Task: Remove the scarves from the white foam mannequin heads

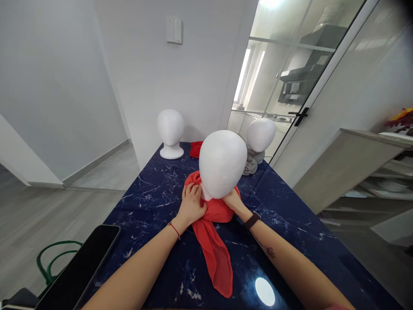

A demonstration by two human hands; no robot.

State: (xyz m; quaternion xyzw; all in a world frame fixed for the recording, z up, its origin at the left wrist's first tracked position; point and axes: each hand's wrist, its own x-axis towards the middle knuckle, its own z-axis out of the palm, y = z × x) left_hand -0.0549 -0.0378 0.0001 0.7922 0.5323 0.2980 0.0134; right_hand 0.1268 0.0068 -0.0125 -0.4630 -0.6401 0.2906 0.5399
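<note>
Red scarf [211,237] on blue tabletop [148,198]; possibly equipment [292,90] behind glass [274,56].

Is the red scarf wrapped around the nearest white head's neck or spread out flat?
Wrapped: the scarf goes around the front and sides of the neck, one end trailing on the table. The back is hidden.

Left hand [192,203]: thin red bracelet [175,230]; right hand [233,201]: dark wristband [252,220], apparently a forearm tattoo [269,252].

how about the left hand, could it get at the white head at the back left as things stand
Probably yes: nothing appears to stand between the left hand and that white head, though the hand is on the red scarf and would have to leave it.
</note>
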